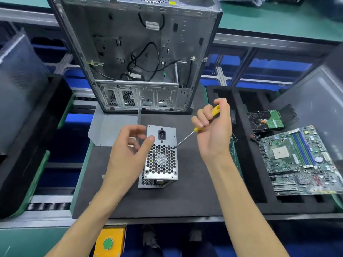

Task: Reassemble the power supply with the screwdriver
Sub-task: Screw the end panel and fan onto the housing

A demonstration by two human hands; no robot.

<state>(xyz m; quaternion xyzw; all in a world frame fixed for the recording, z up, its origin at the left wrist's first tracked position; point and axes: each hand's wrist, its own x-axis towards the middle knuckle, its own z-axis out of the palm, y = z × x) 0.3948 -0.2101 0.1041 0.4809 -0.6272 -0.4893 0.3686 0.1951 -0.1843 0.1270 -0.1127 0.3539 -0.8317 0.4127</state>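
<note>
Driving corner screw: right hand (213,130) gripping screwdriver (185,139) on power supply (160,156); left hand (130,147) relaxed, steadying. Other screws probably remaining.

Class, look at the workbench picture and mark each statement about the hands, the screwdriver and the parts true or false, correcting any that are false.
1. The right hand grips a yellow-handled screwdriver. True.
2. The screwdriver's tip sits at the right edge of the power supply. True.
3. The left hand holds a second screwdriver. False: it holds no tool; its thumb touches the power supply's top face.
4. The motherboard lies left of the power supply. False: it lies to the right, in a black foam tray.
5. The open computer case stands behind the power supply. True.
</note>
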